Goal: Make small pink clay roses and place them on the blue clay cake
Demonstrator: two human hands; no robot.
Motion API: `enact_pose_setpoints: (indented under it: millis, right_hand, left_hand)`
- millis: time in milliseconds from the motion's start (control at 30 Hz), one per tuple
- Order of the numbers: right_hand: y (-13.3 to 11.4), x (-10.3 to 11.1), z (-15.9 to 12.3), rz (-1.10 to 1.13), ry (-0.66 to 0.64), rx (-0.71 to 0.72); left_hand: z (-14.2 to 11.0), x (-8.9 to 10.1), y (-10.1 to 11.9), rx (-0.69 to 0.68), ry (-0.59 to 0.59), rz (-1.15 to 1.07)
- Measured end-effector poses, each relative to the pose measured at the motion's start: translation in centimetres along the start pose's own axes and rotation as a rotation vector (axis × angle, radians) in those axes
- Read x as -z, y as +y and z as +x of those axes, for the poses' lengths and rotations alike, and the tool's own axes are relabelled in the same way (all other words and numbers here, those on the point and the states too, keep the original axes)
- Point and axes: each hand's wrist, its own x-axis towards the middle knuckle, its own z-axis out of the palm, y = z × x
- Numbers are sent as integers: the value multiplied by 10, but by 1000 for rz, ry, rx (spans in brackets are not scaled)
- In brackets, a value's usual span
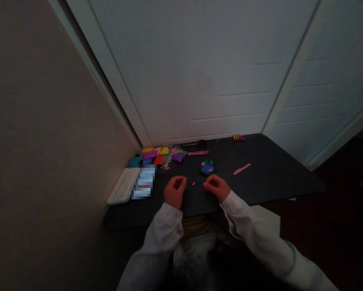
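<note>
My left hand (174, 192) is closed in a pinch, with a tiny pink piece (185, 178) showing at its fingertips; it looks like modelling clay. My right hand (218, 188) has its fingers curled and pressed together over the table, and anything between them is hidden. Between the two hands a small pink lump (193, 184) lies on the dark table. Just beyond my right hand sits a round, dark-rimmed disc (208, 168) with a blue middle and green, pink and yellow bits on it.
A pink plastic knife (242, 169) lies to the right. Behind are a pink tweezer-like tool (198, 152), dark-handled scissors (201, 143) and a small colourful block (238, 138). Several coloured packets (151, 154), a white case (123, 186) and a blurred sheet (144, 182) occupy the left.
</note>
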Motion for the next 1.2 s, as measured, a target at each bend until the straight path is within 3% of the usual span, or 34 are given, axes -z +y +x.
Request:
enact_pose_setpoints:
  millis: [800, 1200]
  right_hand:
    - [-3, -1, -1, 109, -17, 17]
    - [-4, 3, 0, 35, -44, 7]
  left_hand:
    - [0, 0, 0, 1, 1, -5]
    - [0, 0, -1, -4, -9, 12]
